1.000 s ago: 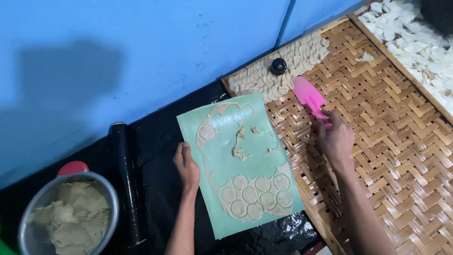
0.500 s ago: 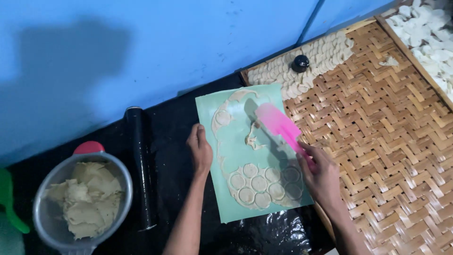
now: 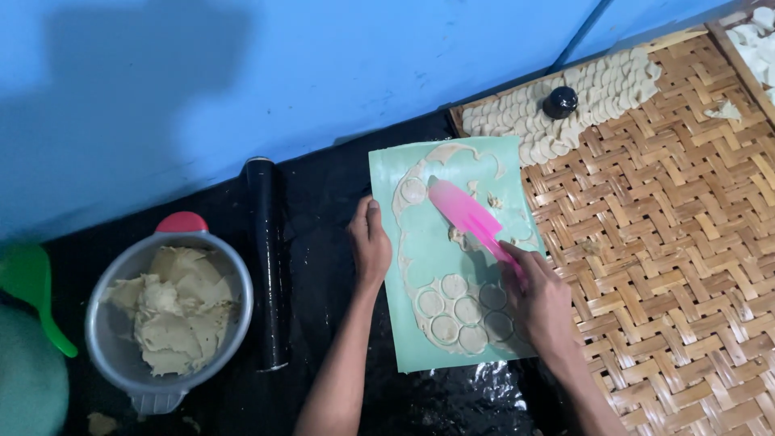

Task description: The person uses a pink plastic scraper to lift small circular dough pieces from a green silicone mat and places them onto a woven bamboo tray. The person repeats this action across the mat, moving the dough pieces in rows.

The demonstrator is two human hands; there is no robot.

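Since a second ago, right hand (image 3: 542,300) swung its gripped pink scraper (image 3: 467,216) onto the green mat (image 3: 420,331), blade angled up-left; left hand (image 3: 370,242), open, presses the mat's left edge.

No packages, labels, signs or screens in view.
Nothing here is wrapped, boxed, printed or lit: the things on show are loose and unmarked.
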